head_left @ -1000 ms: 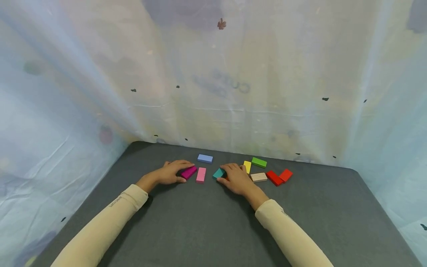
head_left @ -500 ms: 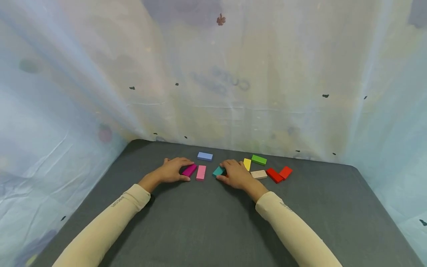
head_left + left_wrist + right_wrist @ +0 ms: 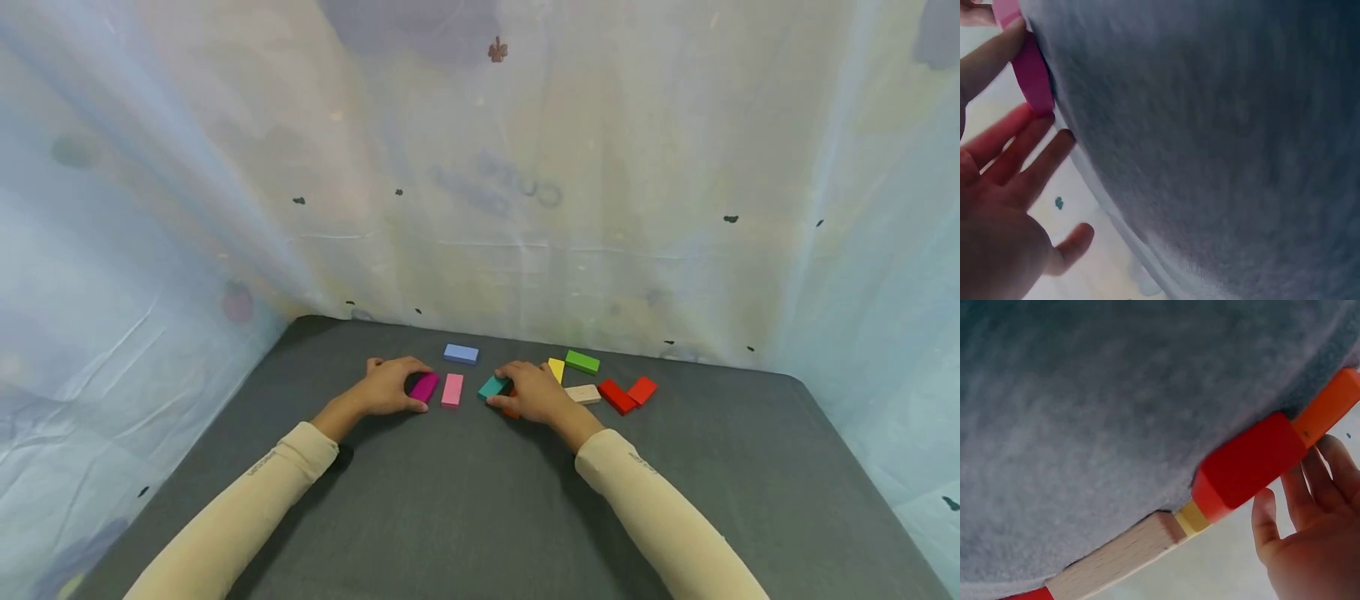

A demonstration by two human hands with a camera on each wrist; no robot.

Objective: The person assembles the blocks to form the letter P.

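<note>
My left hand [image 3: 386, 386] pinches a magenta wooden block [image 3: 424, 387] between thumb and fingers. The left wrist view shows the thumb on one side of that magenta block [image 3: 1034, 78] and fingertips at its lower end. A pink block [image 3: 452, 390] lies just right of it. My right hand [image 3: 534, 392] reaches over the table, thumb and index fingertip around one end of a teal block [image 3: 492, 387]. Part of an orange block [image 3: 512, 412] shows under the thumb. In the right wrist view, fingers lie behind the orange block [image 3: 1330, 406] and a red block [image 3: 1250, 462]. Whether this hand grips either block, I cannot tell.
Beyond the hands lie a blue block [image 3: 461, 354] and a green block [image 3: 582, 362]. Right of the right hand are a yellow block [image 3: 557, 369], a plain wood block [image 3: 583, 394] and two touching red blocks [image 3: 617, 397]. A patterned curtain [image 3: 480, 250] hangs behind the dark table [image 3: 450, 500].
The magenta block has shifted slightly left and turned a little in the left hand. The orange block, hidden half a second ago, shows again by the right thumb. The teal block barely moves.
</note>
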